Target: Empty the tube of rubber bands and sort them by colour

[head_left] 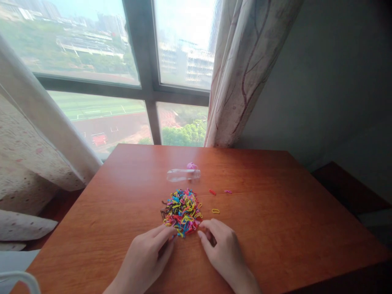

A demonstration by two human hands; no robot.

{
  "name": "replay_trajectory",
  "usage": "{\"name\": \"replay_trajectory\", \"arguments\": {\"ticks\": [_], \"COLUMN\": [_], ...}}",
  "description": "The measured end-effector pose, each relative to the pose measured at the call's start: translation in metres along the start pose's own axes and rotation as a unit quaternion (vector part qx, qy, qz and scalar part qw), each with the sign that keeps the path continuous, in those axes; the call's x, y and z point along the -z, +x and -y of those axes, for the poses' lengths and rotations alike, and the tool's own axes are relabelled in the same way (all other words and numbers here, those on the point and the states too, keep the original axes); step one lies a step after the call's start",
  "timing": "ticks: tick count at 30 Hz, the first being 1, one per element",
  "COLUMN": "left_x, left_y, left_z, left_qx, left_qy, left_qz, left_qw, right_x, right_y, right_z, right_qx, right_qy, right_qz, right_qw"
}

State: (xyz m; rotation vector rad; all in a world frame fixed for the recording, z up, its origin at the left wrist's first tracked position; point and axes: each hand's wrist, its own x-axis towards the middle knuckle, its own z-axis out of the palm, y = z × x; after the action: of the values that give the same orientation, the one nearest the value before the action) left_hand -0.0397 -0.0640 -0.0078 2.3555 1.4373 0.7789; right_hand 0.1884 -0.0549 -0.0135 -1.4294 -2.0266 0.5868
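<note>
A heap of small rubber bands in yellow, black, blue, red and pink lies on the wooden table. At its front left edge is my left hand, thumb and forefinger nearly together by the bands; whatever lies between the tips is too small to make out. My right hand rests at the front right edge, forefinger reaching the bands and thumb a little apart from it. Loose to the right of the heap are a red band, a purple band and a yellow band.
Behind the heap, a clear plastic container lies on its side with a purple object beside it. The table ends below a window between curtains. A white curved object shows at bottom left.
</note>
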Motion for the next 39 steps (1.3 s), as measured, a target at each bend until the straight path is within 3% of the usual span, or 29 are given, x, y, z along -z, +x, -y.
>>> {"name": "replay_trajectory", "arguments": {"ticks": [7,27,35,39], "left_x": [-0.002,-0.002,-0.003,-0.004], "left_y": [0.000,0.000,0.001,0.001], "left_z": [0.003,0.003,0.002,0.002], "left_qx": [0.000,-0.004,-0.003,-0.011], "left_qy": [0.000,0.018,0.021,0.025], "left_qz": [0.002,0.042,0.043,0.045], "left_qw": [1.000,0.999,0.999,0.999], "right_x": [-0.011,-0.014,-0.007,0.002], "right_y": [-0.003,0.004,0.002,0.006], "right_z": [0.005,0.004,0.004,-0.011], "right_qx": [0.035,0.046,-0.026,-0.058], "right_qy": [-0.023,-0.034,0.123,0.137], "right_qz": [-0.043,-0.053,-0.060,-0.084], "right_qw": [0.998,0.997,0.990,0.985]}}
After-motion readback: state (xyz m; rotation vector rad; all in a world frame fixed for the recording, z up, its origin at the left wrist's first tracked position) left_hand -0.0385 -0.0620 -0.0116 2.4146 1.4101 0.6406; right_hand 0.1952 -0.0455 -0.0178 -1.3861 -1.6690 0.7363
